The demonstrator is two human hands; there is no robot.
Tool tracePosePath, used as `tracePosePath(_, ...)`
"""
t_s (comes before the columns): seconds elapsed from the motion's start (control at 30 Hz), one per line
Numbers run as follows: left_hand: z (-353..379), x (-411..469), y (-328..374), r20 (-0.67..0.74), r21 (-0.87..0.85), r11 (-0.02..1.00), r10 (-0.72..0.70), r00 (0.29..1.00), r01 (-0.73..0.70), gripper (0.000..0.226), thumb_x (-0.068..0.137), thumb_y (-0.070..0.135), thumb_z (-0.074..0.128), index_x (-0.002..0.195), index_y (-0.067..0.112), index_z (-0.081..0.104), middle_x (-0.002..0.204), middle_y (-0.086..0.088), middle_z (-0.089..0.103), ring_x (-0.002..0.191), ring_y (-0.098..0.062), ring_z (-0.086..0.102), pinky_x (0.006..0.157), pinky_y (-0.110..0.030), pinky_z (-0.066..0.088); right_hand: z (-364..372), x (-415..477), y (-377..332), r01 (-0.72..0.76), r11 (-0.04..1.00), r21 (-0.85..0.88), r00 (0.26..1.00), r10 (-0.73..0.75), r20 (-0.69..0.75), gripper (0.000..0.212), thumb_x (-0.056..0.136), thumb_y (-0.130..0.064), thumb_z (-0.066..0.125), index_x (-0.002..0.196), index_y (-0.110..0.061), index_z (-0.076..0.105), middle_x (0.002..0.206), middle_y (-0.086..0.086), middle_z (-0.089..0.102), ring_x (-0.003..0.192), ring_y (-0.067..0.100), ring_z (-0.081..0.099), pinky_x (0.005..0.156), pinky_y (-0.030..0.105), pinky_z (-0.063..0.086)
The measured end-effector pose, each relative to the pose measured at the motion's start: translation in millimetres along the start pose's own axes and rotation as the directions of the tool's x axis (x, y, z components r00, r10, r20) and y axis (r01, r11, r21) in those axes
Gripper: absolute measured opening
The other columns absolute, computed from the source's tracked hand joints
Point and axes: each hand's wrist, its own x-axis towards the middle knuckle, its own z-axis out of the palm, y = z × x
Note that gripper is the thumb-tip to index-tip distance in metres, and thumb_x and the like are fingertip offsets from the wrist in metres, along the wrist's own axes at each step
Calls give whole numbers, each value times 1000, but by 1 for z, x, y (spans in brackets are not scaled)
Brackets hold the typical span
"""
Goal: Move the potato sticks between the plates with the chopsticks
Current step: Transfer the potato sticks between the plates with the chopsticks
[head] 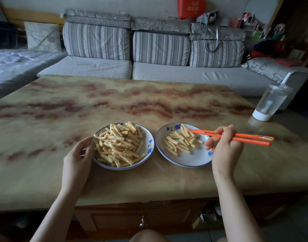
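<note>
While the gold writing on the red bag [191, 7] on the sofa back is too blurred to read, the rest is clear. Potato sticks [120, 145]: pale yellow, crinkle-cut, heaped on left plate [149, 142], a few on right plate [189, 159], both on the counter [114, 102]. Right grip [224, 147] clamped on orange chopsticks [237, 137], tips slightly apart over the right plate's far sticks. Left grip [78, 156] holds left plate's rim, just beside the heap.

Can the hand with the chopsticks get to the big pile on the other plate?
Probably yes. The right hand holds the chopsticks over the right plate, beside the left plate. Nothing stands between, and the left hand only holds its far rim.
</note>
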Motion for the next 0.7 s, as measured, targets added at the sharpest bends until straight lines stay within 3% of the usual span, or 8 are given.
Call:
tracePosePath(0.27, 0, -1, 2, 4, 1, 1000, -2, 1000, 2, 28, 94, 25, 55, 121, 21, 64, 101, 7, 64, 94, -6, 58, 75, -22, 40, 6, -4, 0, -29, 999, 37, 999, 27, 47, 39, 103, -23, 32, 70, -10, 48, 44, 13, 48, 35, 18, 46, 37, 17, 33)
tracePosePath(0.47, -1, 0, 1, 1, 19, 1000, 2, 1000, -2, 27, 94, 24, 56, 119, 20, 65, 100, 6, 65, 90, -4, 58, 63, 3, 36, 22, -29, -8, -126, 985, 120, 939, 80, 335, 44, 104, -23, 28, 68, -10, 50, 36, 6, 48, 31, 16, 42, 36, 19, 27)
tracePosePath(0.7, -1, -1, 3, -6, 10, 1000, -3, 1000, 3, 27, 94, 21, 56, 119, 18, 65, 98, 7, 63, 87, -4, 57, 63, 4, 36, 36, -45, -6, -52, 999, 5, 821, 40, 569, 46, 100, -39, 33, 68, -12, 55, 38, 6, 41, 33, 18, 39, 38, 22, 31)
